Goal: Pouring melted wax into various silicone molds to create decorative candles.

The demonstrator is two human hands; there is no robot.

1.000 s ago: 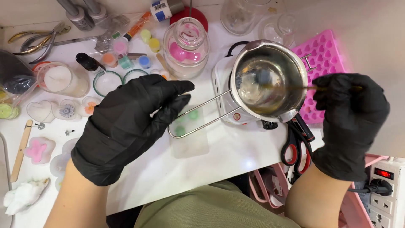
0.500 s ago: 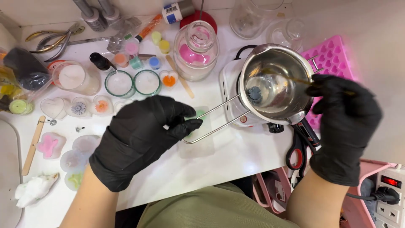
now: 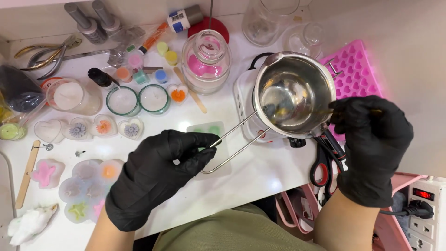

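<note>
Pot (image 3: 297, 93) of bright steel sat on a small white hotplate (image 3: 246, 107) at the middle of the white table (image 3: 260, 176), and everything else lay around that pot. Its long wire handle (image 3: 232, 144) ran out toward the person, and the left hand (image 3: 153, 179), in a black glove, was closed around the far loop of it, fingers curled over the wire. On the other side of the pot the right hand (image 3: 371, 148), gloved too, pinched a thin stick (image 3: 316, 112) that reached over the rim into the bowl; the fingers were shut on it.

By the look of it the pot was light and stiff, thin-walled, with slick polished sides and probably warm from the hotplate, so the wire handle seemed the sensible place to hold it. A loop that long would likely let the bowl tip or swing if gripped only at the end, and whatever was melted inside could slop.

Behind the pot stood a glass jar (image 3: 206, 60) with pink inside. Beyond the pot, by the right hand, lay a pink heart mould (image 3: 357, 69). Red-handled scissors (image 3: 325, 162) lay just in front of the pot. Two small round candles (image 3: 138, 100) sat well off past the jar.
</note>
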